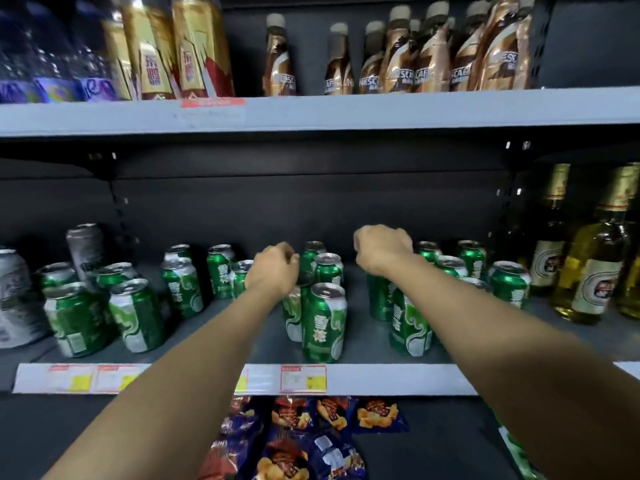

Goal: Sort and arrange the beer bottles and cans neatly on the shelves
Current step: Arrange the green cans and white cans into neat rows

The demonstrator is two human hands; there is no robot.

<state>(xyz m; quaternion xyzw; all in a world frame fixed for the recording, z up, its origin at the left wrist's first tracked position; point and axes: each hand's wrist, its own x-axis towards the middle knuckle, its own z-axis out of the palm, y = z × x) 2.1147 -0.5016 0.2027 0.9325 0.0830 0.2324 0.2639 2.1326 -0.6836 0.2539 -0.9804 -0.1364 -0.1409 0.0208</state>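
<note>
Green beer cans (323, 323) fill the middle shelf (381, 377), short aluminium cans with a glossy green body, a white swirling band low down and white characters on the front, silver tops with pull tabs facing up. They stand in loose clusters, not in straight rows: a bunch at the left, a few near the back, a column of three running front to back in the centre, and more at the right, partly hidden behind the right forearm. Both arms reach in over the shelf edge. The left hand (273, 270) hovers at the centre column with fingers curled, right up against the can second from the back; whether it actually grips that can I cannot tell, since the fingers are blurred and turned away. The right hand (382, 249) is up near the back, knuckles toward the camera, fingers curled under above a can behind it; what it holds, if anything, is hidden, so no call there either. At the far left stand taller silver cans (85, 251), upright, just beside the green ones. At the far right, glass beer bottles (595, 268) with gold foil necks and oval labels stand upright, yellowish liquid showing through. On the shelf above sit brown coffee bottles (429, 53) and gold-labelled bottles (194, 50). Below, snack packets (311, 441) lie in a heap. Price tags (303, 378) line the shelf's front strip.
</note>
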